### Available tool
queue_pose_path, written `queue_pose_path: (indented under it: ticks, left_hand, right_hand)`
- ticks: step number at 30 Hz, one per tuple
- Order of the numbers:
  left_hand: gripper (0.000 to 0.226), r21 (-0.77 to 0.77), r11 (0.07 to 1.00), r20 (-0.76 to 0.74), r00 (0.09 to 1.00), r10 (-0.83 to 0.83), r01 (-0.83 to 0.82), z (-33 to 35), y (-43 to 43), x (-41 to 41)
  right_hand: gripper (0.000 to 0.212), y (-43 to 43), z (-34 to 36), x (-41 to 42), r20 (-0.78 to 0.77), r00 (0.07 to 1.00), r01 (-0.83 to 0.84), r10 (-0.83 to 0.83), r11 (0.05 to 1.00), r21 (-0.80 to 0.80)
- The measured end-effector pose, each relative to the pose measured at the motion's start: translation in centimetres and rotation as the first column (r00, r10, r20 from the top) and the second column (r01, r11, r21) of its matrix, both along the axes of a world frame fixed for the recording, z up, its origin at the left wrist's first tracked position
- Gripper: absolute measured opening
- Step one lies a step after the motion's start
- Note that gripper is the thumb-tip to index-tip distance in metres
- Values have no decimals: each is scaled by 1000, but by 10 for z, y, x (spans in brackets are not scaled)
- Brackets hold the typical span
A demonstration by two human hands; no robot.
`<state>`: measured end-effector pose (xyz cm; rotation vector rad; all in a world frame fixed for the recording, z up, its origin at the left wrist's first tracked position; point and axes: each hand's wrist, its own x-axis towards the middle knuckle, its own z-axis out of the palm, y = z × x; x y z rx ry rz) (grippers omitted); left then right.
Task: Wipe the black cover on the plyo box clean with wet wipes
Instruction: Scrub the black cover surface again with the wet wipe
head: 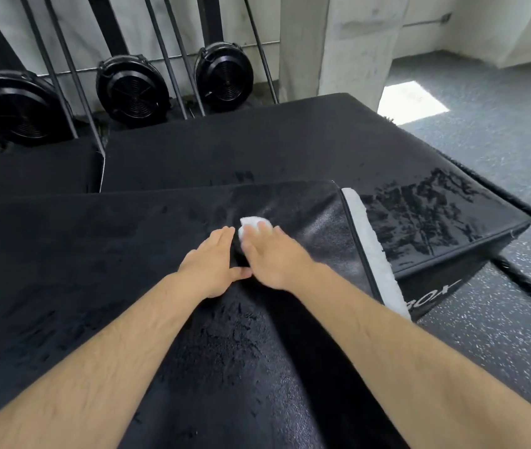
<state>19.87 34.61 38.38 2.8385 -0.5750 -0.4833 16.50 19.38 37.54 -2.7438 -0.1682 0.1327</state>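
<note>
Two bare hands lie side by side on the black cover (193, 319) draped over the plyo box (432, 286). The right hand (270, 257) presses flat on a bunched white wet wipe (253, 223), fingers spread over it, the wipe showing past the fingertips. The left hand (210, 264) lies open and flat on the cover just beside it, thumb touching the right hand. Wet streaks mark the cover near the forearms and on the box top to the right. A white fleecy strip (371, 247) runs along the cover's edge. Three round black fans (131, 89) stand by the wall behind.
</note>
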Motion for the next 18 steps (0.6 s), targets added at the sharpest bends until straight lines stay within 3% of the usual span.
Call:
queue_pose_path:
  ticks: [4, 8, 10, 13, 15, 18]
  left_hand:
    - [79, -61, 998, 0, 1000, 26, -26, 0, 4, -7]
    - [93, -118, 992, 4, 999, 42, -41, 0, 18, -34]
    - [95, -93, 995, -36, 999, 31, -35, -3, 28, -50]
    - [90, -205, 973, -155, 985, 74, -106, -4, 36, -65]
    - [85, -235, 967, -152, 986, 67, -102, -3, 37, -69]
    - [84, -207, 976, -120, 992, 40, -65, -2, 34, -70]
  right_hand:
    - [49, 10, -16, -34, 71, 983, -174, 171, 984, 37]
    - [50, -19, -12, -20, 69, 998, 7, -4, 999, -44]
    - [50, -4, -7, -16, 57, 998, 8, -2, 994, -110]
    - [51, 33, -19, -39, 54, 982, -171, 178, 979, -111]
    - [52, 23, -19, -54, 47, 973, -220, 225, 971, -88]
    - [51, -14, -12, -50, 74, 996, -50, 59, 992, -114]
